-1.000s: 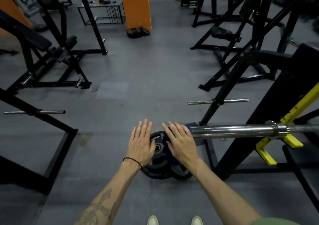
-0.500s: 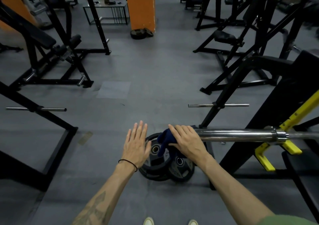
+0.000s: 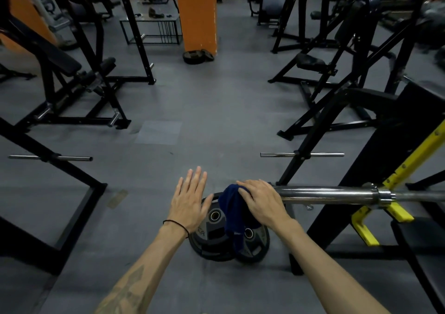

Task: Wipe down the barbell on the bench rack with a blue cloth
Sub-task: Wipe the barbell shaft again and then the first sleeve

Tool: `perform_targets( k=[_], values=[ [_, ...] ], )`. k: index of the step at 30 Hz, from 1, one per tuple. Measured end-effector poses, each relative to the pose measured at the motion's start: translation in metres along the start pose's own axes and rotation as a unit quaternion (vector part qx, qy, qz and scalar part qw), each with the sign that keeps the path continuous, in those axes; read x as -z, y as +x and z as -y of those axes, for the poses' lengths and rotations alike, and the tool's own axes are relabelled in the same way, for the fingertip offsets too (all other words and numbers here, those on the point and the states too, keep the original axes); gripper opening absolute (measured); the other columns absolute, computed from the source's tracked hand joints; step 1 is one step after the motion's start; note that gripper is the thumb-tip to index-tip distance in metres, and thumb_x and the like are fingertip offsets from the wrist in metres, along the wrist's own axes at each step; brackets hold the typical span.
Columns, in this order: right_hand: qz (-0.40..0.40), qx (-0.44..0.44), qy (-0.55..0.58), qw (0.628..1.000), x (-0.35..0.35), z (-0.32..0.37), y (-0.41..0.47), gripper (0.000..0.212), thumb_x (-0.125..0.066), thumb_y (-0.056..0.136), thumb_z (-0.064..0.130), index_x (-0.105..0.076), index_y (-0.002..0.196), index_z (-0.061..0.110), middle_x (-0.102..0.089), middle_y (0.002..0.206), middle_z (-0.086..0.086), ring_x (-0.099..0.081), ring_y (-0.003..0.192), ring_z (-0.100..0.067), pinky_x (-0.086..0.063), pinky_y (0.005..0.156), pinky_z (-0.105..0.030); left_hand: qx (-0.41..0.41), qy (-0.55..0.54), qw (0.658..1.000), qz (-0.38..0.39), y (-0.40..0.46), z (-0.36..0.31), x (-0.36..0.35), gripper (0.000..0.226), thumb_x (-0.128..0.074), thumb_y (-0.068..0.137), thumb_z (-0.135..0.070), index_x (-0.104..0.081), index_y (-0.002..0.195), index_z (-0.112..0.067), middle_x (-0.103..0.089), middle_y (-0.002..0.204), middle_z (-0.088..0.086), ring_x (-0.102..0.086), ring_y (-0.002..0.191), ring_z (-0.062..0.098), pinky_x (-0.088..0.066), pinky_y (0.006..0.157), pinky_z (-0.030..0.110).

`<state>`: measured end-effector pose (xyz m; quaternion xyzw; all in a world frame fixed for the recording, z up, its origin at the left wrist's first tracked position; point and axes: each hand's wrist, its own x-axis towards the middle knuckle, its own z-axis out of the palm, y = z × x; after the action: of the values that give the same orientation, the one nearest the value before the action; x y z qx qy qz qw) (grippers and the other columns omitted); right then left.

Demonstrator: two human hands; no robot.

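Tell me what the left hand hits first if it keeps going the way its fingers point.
Probably nothing nearby. The left hand is flat and open, fingers pointing forward over bare floor. The orange pillar and the plates at its foot lie far ahead in that line, but depth is unclear.

Barbell [image 3: 322, 194] sleeve: polished metal, glossy, smooth, with streaked reflections. Blue cloth [image 3: 232, 205] draped over the barbell's end: soft matt fabric, creased. Weight plates [image 3: 212, 231] below the barbell: dull black, metal-ringed holes. Rack hook [image 3: 361, 227] under the barbell: yellow painted metal. Floor [image 3: 216, 111]: matt grey.
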<state>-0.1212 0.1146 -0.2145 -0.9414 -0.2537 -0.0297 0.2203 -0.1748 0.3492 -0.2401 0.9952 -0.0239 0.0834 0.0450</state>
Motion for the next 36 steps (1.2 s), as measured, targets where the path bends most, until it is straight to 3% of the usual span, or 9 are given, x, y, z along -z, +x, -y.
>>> perform_targets(
  k=[2,5,9,11,15,20,25,31,36],
  values=[
    [0.033,-0.040,0.033,0.998,0.015,0.002,0.002,0.042,-0.037,0.110,0.042,-0.059,0.143,0.027,-0.061,0.143,0.007,-0.052,0.134,-0.013,-0.026,0.119,-0.032,-0.003,-0.001,1.000,-0.002,0.004,0.002,0.005,0.068,-0.026,0.103,-0.052,-0.038,0.155,-0.009,-0.033,0.163,0.012,-0.032,0.150,0.031,-0.015,0.121,0.042],
    [0.052,-0.107,0.094,0.988,0.030,-0.003,0.006,0.042,-0.035,0.109,0.050,-0.059,0.141,0.038,-0.063,0.141,0.004,-0.055,0.132,-0.021,-0.042,0.109,-0.041,0.002,-0.012,1.000,0.015,0.013,0.001,0.017,0.075,-0.014,0.101,-0.059,-0.027,0.159,-0.013,-0.018,0.167,0.007,-0.019,0.155,0.027,-0.007,0.127,0.040],
    [0.027,-0.143,0.141,0.979,0.054,-0.013,0.012,0.042,-0.034,0.107,0.056,-0.059,0.138,0.045,-0.067,0.134,0.001,-0.059,0.126,-0.026,-0.047,0.104,-0.046,-0.008,-0.017,0.999,0.026,0.031,-0.004,0.045,0.097,0.017,0.088,-0.073,-0.010,0.162,-0.018,0.001,0.169,0.001,-0.001,0.158,0.022,0.004,0.125,0.037],
    [0.002,-0.148,0.153,0.977,0.073,-0.014,0.016,0.042,-0.035,0.105,0.057,-0.060,0.137,0.045,-0.066,0.136,0.001,-0.057,0.129,-0.026,-0.046,0.105,-0.047,-0.015,-0.027,0.999,0.015,0.042,-0.006,0.060,0.104,0.024,0.083,-0.075,-0.011,0.163,-0.018,-0.001,0.170,0.001,-0.001,0.158,0.021,0.003,0.126,0.037],
    [-0.033,-0.147,0.133,0.980,0.130,-0.015,0.029,0.041,-0.037,0.107,0.052,-0.063,0.136,0.041,-0.064,0.140,0.001,-0.054,0.133,-0.025,-0.044,0.107,-0.045,-0.025,-0.017,0.999,0.023,0.076,-0.016,0.095,0.097,0.012,0.083,-0.073,-0.007,0.163,-0.020,-0.001,0.171,0.001,0.001,0.158,0.019,0.002,0.126,0.037],
    [-0.049,-0.118,0.022,0.992,0.215,-0.010,0.052,0.044,-0.036,0.109,0.048,-0.061,0.140,0.033,-0.064,0.137,-0.004,-0.056,0.129,-0.030,-0.045,0.103,-0.045,-0.047,-0.005,0.999,0.006,0.125,-0.036,0.149,0.069,-0.019,0.106,-0.058,-0.007,0.163,-0.021,0.001,0.171,0.000,0.002,0.158,0.019,0.002,0.126,0.037],
    [-0.110,-0.126,-0.017,0.986,0.273,-0.014,0.058,0.043,-0.034,0.108,0.051,-0.059,0.141,0.038,-0.065,0.134,-0.006,-0.056,0.126,-0.032,-0.045,0.102,-0.045,-0.080,-0.008,0.996,-0.028,0.160,-0.064,0.193,0.069,-0.020,0.106,-0.057,-0.006,0.163,-0.023,0.001,0.171,-0.001,0.003,0.158,0.018,0.001,0.126,0.037],
    [-0.160,-0.154,-0.031,0.974,0.301,-0.031,0.045,0.041,-0.035,0.107,0.051,-0.063,0.133,0.036,-0.071,0.116,-0.007,-0.063,0.112,-0.034,-0.049,0.095,-0.046,-0.112,-0.001,0.993,-0.035,0.172,-0.096,0.209,0.070,-0.018,0.105,-0.058,-0.007,0.163,-0.022,0.001,0.171,0.000,0.003,0.158,0.019,0.001,0.127,0.038],
    [-0.168,-0.167,-0.051,0.970,0.320,-0.043,0.035,0.041,-0.036,0.108,0.048,-0.065,0.132,0.034,-0.070,0.122,-0.006,-0.061,0.117,-0.033,-0.044,0.089,-0.042,-0.129,-0.002,0.991,-0.037,0.179,-0.124,0.213,0.070,-0.018,0.105,-0.058,-0.006,0.164,-0.022,0.001,0.171,0.000,0.003,0.157,0.018,0.001,0.127,0.038]
  ],
)
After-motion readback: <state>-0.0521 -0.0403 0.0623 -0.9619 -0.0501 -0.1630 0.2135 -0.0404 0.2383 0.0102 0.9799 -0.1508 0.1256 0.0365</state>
